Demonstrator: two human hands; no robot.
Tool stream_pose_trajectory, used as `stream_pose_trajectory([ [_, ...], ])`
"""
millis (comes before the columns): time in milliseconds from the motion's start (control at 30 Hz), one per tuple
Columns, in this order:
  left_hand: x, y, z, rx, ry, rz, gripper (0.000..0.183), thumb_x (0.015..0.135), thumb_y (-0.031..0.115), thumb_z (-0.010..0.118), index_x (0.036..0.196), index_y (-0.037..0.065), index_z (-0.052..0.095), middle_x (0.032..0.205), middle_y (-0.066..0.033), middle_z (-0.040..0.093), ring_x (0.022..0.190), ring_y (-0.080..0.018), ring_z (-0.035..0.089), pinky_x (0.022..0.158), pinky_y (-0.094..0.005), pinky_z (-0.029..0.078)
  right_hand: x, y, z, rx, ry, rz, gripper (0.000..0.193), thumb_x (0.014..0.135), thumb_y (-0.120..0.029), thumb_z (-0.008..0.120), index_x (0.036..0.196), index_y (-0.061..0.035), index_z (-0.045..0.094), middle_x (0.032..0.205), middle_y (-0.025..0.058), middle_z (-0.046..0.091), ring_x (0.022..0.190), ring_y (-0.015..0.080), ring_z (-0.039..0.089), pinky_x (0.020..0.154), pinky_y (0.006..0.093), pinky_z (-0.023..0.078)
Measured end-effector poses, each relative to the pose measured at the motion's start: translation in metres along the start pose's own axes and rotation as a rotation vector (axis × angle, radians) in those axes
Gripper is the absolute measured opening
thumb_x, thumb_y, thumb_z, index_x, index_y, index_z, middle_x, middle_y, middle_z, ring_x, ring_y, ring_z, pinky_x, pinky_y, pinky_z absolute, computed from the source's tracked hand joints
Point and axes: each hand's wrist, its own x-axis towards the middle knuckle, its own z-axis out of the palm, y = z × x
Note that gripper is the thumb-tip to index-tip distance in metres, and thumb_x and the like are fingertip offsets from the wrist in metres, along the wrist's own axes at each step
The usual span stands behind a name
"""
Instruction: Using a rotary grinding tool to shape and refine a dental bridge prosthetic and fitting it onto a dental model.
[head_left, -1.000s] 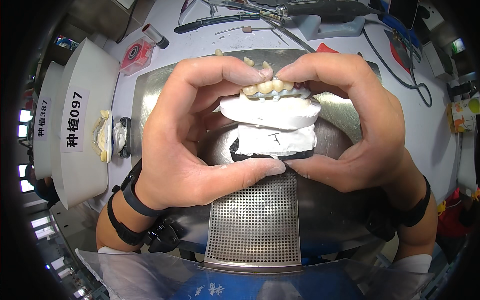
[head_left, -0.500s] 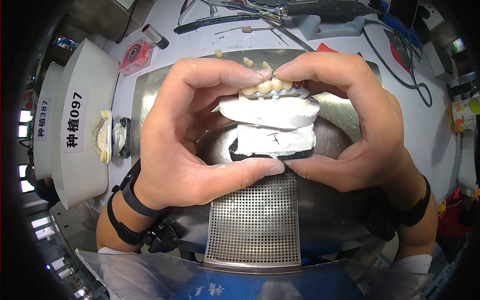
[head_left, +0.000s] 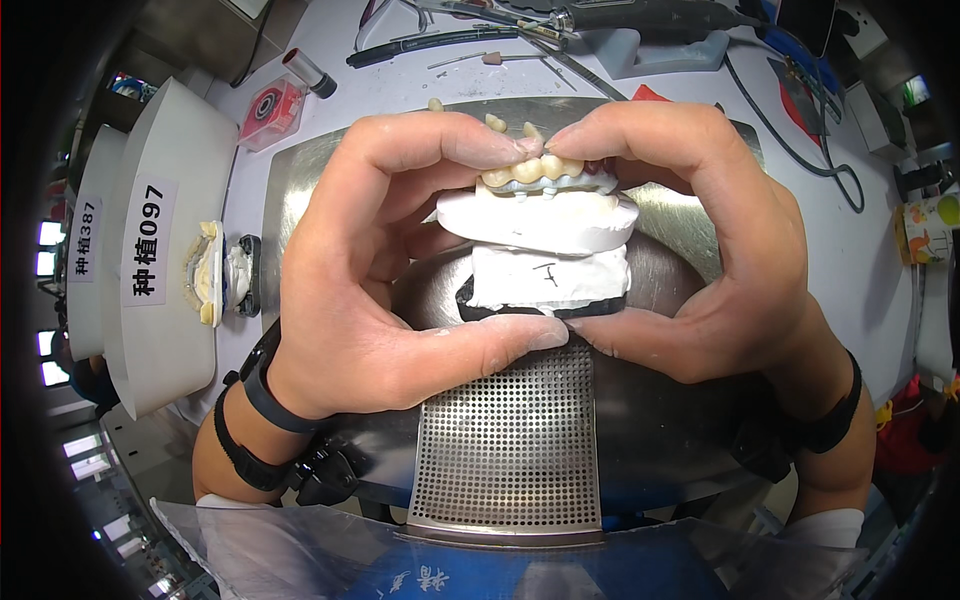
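Note:
Between both hands I hold a white plaster dental model (head_left: pixel 540 225) with a black mounting plate (head_left: pixel 545 313) at its base. A row of cream artificial teeth (head_left: pixel 530 172) runs along its top edge. My left hand (head_left: pixel 385 270) is closed around the left side, index fingertip at the teeth and thumb beneath the base. My right hand (head_left: pixel 700 240) mirrors it, its index fingertip also at the teeth and its thumb under the base. The two thumb tips nearly meet. The model hangs above a steel work tray; its far side is hidden.
The perforated metal plate (head_left: pixel 510 450) lies below my hands. At the left stand a white bin (head_left: pixel 165 330) and another dental model (head_left: pixel 205 275). Loose tooth pieces (head_left: pixel 495 123) lie behind my fingers. Farther back are a red box (head_left: pixel 270 112), a black pen (head_left: pixel 430 42) and a handpiece (head_left: pixel 655 17).
The hands and the model keep almost the same place. The model has shifted and tilted very slightly; both hands still grip it.

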Motion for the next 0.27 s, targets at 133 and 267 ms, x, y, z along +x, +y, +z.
stream_pose_trajectory([
  [133, 0.0000, -0.0001, -0.0012, -0.016, -0.009, 0.007, 0.084, 0.063, 0.006, 0.088, 0.129, -0.001, 0.037, 0.121, -0.0183, 0.057, 0.113, -0.0214, 0.059, 0.097, -0.0337, 0.048, 0.0003, 0.0004, 0.0009, 0.008, 0.005, -0.011, 0.076, 0.058, -0.003, 0.084, 0.125, 0.0055, 0.048, 0.119, 0.0164, 0.058, 0.105, 0.0229, 0.064, 0.091, 0.0325, 0.052],
  [267, -0.0004, -0.0002, -0.0021, -0.005, -0.025, -0.002, 0.084, 0.064, 0.007, 0.088, 0.130, 0.000, 0.037, 0.122, -0.0182, 0.057, 0.115, -0.0224, 0.058, 0.098, -0.0340, 0.048, -0.0004, 0.0018, 0.0021, 0.026, 0.005, -0.010, 0.075, 0.059, -0.002, 0.083, 0.126, 0.0053, 0.048, 0.120, 0.0167, 0.058, 0.106, 0.0232, 0.064, 0.091, 0.0324, 0.052],
])
